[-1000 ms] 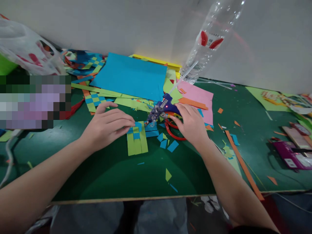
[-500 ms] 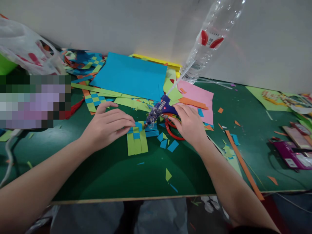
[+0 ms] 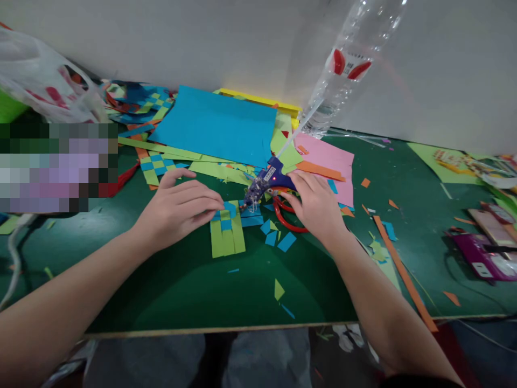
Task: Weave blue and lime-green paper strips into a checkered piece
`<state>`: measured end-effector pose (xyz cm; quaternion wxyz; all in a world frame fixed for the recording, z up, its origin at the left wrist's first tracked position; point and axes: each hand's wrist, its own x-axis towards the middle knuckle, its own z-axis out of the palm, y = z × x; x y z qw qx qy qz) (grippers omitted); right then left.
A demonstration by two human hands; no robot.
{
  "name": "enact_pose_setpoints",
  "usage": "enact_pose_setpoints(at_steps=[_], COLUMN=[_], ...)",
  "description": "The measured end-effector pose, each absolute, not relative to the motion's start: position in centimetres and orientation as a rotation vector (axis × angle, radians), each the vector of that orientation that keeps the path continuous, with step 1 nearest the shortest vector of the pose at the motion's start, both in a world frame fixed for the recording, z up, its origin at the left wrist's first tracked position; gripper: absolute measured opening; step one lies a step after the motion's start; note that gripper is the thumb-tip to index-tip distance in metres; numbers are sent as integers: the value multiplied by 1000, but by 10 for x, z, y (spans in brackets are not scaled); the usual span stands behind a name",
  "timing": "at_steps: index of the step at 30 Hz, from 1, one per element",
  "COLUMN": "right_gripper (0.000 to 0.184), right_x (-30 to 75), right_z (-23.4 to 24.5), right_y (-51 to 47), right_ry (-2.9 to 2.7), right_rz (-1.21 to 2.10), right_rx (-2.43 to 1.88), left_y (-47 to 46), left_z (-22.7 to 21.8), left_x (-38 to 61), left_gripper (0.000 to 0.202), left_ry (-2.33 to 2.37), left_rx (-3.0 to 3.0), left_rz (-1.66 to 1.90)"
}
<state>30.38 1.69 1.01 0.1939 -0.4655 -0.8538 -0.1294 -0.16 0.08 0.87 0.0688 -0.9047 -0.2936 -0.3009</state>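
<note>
My right hand (image 3: 317, 203) is wrapped round the handle of a blue hot glue gun (image 3: 276, 173), its small red light lit. A clear glue stick (image 3: 299, 128) juts from its back end. The strand-covered nozzle points down at the right edge of a woven paper piece (image 3: 228, 237) of green and blue strips. At that piece's upper left corner, my left hand (image 3: 181, 205) pinches a blue strip, fingers close together; the thumb is mostly hidden. Red-handled scissors (image 3: 287, 218) lie under the glue gun, partly covered. Blue paper scraps (image 3: 286, 242) lie beside the woven piece.
A blue paper sheet (image 3: 218, 124) and a pink sheet (image 3: 323, 156) lie behind my hands. A large plastic bottle (image 3: 343, 70) stands by the wall. At left is a plastic bag (image 3: 44, 75); a purple device (image 3: 480, 256) lies right. An orange strip (image 3: 404, 272) crosses the table edge.
The glue gun's nozzle has shifted very slightly at the woven piece's right edge. Both hands otherwise keep their places.
</note>
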Motion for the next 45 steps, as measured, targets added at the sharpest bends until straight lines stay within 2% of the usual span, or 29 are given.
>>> enact_pose_setpoints(at_steps=[23, 34, 45], right_gripper=[41, 36, 40], right_x=[311, 319, 347], right_z=[13, 20, 22], right_y=[19, 22, 36], right_ry=[-2345, -2244, -2022], right_rz=[-295, -403, -441], right_rx=[-1294, -1281, -1439], left_y=[3, 2, 3], left_z=[8, 6, 6], left_x=[-2, -2, -1], left_gripper=[11, 15, 12], left_ry=[-820, -895, -827], left_rx=[-2698, -2742, -2696], left_rz=[-887, -899, -915])
